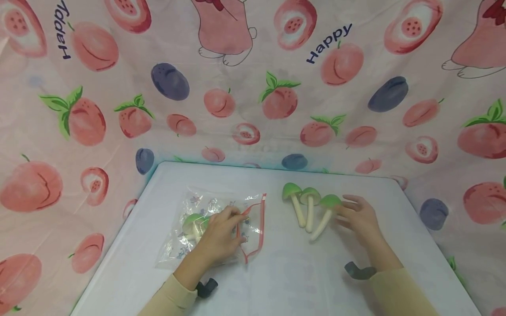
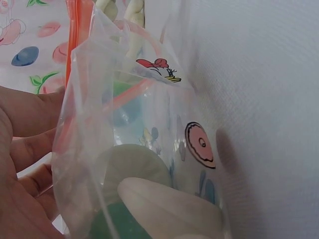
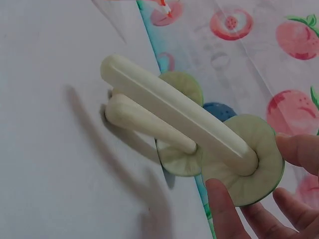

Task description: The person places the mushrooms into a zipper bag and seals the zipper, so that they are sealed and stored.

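Note:
My left hand [image 1: 222, 237] grips the mouth edge of a clear zip bag [image 1: 252, 245] with a red seal strip and printed cartoon figures. The mouth gapes toward the right. Inside the bag lies a toy mushroom with a green cap [image 1: 193, 223] and pale stem, also visible through the film in the left wrist view. My right hand [image 1: 361, 221] pinches another green-capped mushroom [image 3: 179, 109] by its cap rim, its stem slanting down-left. Just left of it, two similar mushrooms [image 1: 292, 191] [image 3: 149, 122] lie side by side on the table.
A white table [image 1: 284, 285] lies under everything. Fruit-printed cloth [image 1: 245, 109] stands up behind it and along both sides. One dark curved piece [image 1: 207, 288] sits by the left cuff, and another dark piece [image 1: 359, 271] by the right cuff.

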`<action>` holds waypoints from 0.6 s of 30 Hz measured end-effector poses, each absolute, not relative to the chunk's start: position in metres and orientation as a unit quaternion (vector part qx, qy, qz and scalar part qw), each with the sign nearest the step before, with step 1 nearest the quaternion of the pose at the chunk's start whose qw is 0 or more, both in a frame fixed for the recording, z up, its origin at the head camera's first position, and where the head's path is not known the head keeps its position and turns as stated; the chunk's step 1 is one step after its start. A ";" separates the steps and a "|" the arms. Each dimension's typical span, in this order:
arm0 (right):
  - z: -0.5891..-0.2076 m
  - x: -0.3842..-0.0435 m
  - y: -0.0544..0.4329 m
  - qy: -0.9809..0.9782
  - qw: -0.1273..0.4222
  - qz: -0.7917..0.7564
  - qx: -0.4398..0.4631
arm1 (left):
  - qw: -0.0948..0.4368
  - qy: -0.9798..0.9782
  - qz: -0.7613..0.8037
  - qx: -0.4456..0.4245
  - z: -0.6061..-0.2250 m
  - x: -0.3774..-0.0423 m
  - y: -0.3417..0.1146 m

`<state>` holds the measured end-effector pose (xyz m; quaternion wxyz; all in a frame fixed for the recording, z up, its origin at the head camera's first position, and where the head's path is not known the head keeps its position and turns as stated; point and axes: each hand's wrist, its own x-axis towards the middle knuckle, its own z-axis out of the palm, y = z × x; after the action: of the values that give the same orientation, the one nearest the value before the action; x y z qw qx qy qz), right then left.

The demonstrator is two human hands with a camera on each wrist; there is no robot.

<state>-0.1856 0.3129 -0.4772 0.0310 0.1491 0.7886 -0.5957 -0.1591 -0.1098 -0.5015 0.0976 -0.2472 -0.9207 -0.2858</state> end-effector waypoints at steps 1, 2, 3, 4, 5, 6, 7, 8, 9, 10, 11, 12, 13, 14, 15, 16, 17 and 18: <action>-0.477 -0.185 0.310 0.788 0.031 -0.597 0.148 | 0.102 -0.920 -0.285 -0.249 -0.502 -0.159 -0.110; -0.476 -0.185 0.308 0.786 0.031 -0.600 0.145 | 0.106 -0.919 -0.285 -0.250 -0.503 -0.159 -0.110; -0.476 -0.184 0.306 0.784 0.032 -0.603 0.140 | 0.111 -0.918 -0.285 -0.252 -0.503 -0.159 -0.110; -0.476 -0.184 0.304 0.783 0.032 -0.606 0.136 | 0.113 -0.918 -0.285 -0.253 -0.503 -0.159 -0.110; -0.476 -0.183 0.303 0.782 0.034 -0.607 0.133 | 0.114 -0.917 -0.286 -0.253 -0.504 -0.159 -0.110; -0.476 -0.183 0.301 0.782 0.036 -0.609 0.130 | 0.114 -0.916 -0.288 -0.254 -0.504 -0.159 -0.110; -0.476 -0.182 0.299 0.782 0.037 -0.609 0.127 | 0.114 -0.916 -0.288 -0.254 -0.504 -0.159 -0.110; -0.476 -0.182 0.297 0.781 0.038 -0.611 0.126 | 0.114 -0.916 -0.290 -0.254 -0.504 -0.159 -0.110; -0.476 -0.182 0.295 0.781 0.038 -0.611 0.125 | 0.113 -0.916 -0.290 -0.253 -0.504 -0.159 -0.110; -0.476 -0.182 0.294 0.780 0.039 -0.612 0.124 | 0.113 -0.916 -0.290 -0.253 -0.504 -0.159 -0.110; -0.477 -0.181 0.292 0.778 0.038 -0.615 0.122 | 0.113 -0.916 -0.291 -0.254 -0.504 -0.159 -0.109; -0.477 -0.181 0.290 0.777 0.038 -0.617 0.121 | 0.113 -0.916 -0.291 -0.253 -0.503 -0.159 -0.109; -0.477 -0.181 0.288 0.775 0.037 -0.620 0.120 | 0.113 -0.915 -0.291 -0.254 -0.503 -0.159 -0.109; -0.477 -0.181 0.286 0.774 0.035 -0.621 0.118 | 0.111 -0.916 -0.292 -0.253 -0.502 -0.159 -0.109; -0.477 -0.181 0.284 0.774 0.034 -0.622 0.116 | 0.109 -0.916 -0.292 -0.252 -0.502 -0.159 -0.109; -0.476 -0.180 0.281 0.772 0.033 -0.625 0.113 | 0.107 -0.917 -0.292 -0.251 -0.502 -0.159 -0.109; -0.476 -0.180 0.279 0.771 0.032 -0.626 0.111 | 0.105 -0.917 -0.293 -0.250 -0.502 -0.159 -0.109; -0.476 -0.179 0.277 0.770 0.032 -0.628 0.109 | 0.103 -0.918 -0.292 -0.249 -0.502 -0.159 -0.109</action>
<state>-0.1789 0.2767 -0.4760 0.0316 0.1090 0.7695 -0.6284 -0.1589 -0.1086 -0.5017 0.1033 -0.2489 -0.9177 -0.2920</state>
